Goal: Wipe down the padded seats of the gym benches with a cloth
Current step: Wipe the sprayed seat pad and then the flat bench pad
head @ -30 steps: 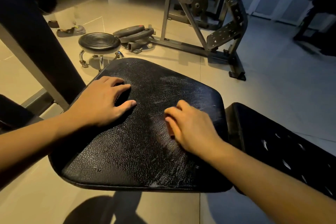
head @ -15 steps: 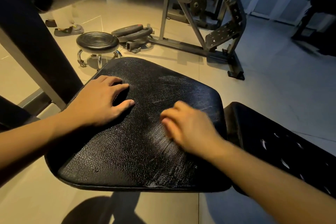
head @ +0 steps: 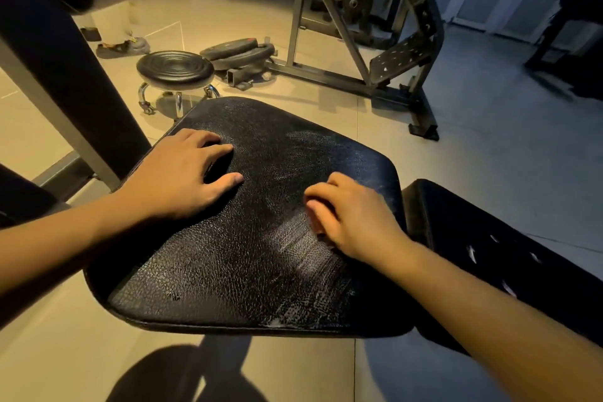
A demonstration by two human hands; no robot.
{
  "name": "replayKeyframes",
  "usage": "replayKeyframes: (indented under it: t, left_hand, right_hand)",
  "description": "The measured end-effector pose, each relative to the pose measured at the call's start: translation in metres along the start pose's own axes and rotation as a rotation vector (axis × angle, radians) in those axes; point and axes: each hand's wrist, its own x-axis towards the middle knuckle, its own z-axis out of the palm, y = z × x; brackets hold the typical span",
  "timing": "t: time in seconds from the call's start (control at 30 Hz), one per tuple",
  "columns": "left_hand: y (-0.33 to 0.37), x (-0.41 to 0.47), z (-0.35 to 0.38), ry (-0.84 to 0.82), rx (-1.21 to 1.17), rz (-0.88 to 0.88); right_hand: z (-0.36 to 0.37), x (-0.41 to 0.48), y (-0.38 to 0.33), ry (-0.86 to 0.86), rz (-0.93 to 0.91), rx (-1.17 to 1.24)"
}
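The black padded seat [head: 261, 238] fills the middle of the head view, its cracked leather marked with pale streaks on the right half. My left hand [head: 182, 173] rests flat on the seat's left part with its fingers spread. My right hand [head: 355, 219] presses on the right part of the seat, fingers curled under against the leather. No cloth shows in either hand, and what lies beneath the right palm is hidden. To the right, across a narrow gap, lies the bench's black back pad [head: 509, 258].
A low round black stool [head: 175, 68] stands just beyond the seat. Weight plates [head: 238, 49] lie on the tiled floor behind it, next to a metal machine frame [head: 375, 75]. A dark slanted pad and post [head: 49, 59] rise at the left. Someone's feet [head: 120, 46] stand at the far left.
My right hand slid a little left along the seat, then back to the right and slightly away from me. The left hand has stayed in place.
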Motion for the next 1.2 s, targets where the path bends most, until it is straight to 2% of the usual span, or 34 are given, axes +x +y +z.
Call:
replayKeyframes:
  t: [0.07, 0.13, 0.2, 0.3, 0.37, 0.4, 0.53, 0.6, 0.67, 0.77, 0.8, 0.83, 0.9, 1.0, 1.03, 1.1, 1.2]
  left_hand:
    - [0.0, 0.0, 0.0, -0.002, 0.003, -0.002]
    - [0.0, 0.001, -0.001, -0.012, 0.006, -0.005]
    - [-0.001, 0.001, -0.002, -0.017, 0.008, -0.003]
    - [-0.001, 0.0, -0.002, -0.022, 0.001, 0.0]
    - [-0.001, 0.002, -0.002, -0.024, -0.004, -0.002]
    - [0.0, 0.002, -0.002, -0.025, -0.004, 0.001]
    - [0.001, -0.001, -0.002, -0.024, -0.001, -0.002]
    - [0.001, -0.001, -0.002, -0.029, 0.004, -0.006]
    - [0.001, 0.0, -0.002, -0.03, 0.014, -0.005]
    - [0.001, 0.0, -0.002, -0.03, 0.019, -0.001]
    - [0.001, 0.0, -0.002, -0.029, 0.017, -0.003]
    - [0.0, 0.001, -0.002, -0.029, 0.018, -0.002]
    - [0.002, 0.001, -0.002, -0.03, 0.015, 0.004]
    - [0.005, -0.002, -0.003, -0.012, 0.008, -0.006]
    - [0.005, -0.002, -0.003, -0.008, 0.009, -0.005]
    - [0.004, -0.002, -0.003, -0.006, 0.013, -0.006]
    - [0.004, -0.002, -0.003, -0.011, 0.013, -0.003]
  right_hand:
    - [-0.006, 0.008, 0.047, 0.026, 0.293, -0.142]
    - [-0.009, 0.005, 0.06, 0.05, 0.41, -0.223]
    - [-0.007, 0.0, 0.028, 0.019, 0.3, -0.216]
    - [-0.005, -0.02, -0.037, -0.062, -0.118, 0.033]
    - [-0.005, -0.026, -0.045, -0.113, -0.32, 0.049]
    - [-0.004, -0.023, -0.035, -0.086, -0.281, 0.031]
    - [-0.008, -0.001, 0.053, 0.023, 0.283, -0.165]
    - [-0.01, 0.001, 0.067, 0.042, 0.414, -0.237]
    - [-0.008, -0.001, 0.036, 0.027, 0.299, -0.206]
    - [-0.005, -0.011, -0.028, -0.065, -0.15, 0.04]
    - [-0.004, -0.011, -0.034, -0.108, -0.259, 0.059]
    - [-0.002, -0.006, -0.028, -0.101, -0.281, 0.048]
    - [0.0, 0.01, 0.008, -0.034, -0.058, 0.001]
    - [-0.008, 0.025, 0.072, 0.039, 0.433, -0.158]
    - [-0.008, 0.025, 0.077, 0.059, 0.493, -0.2]
    - [-0.005, 0.028, 0.049, 0.023, 0.414, -0.22]
    - [0.001, 0.018, -0.02, -0.037, -0.044, 0.035]
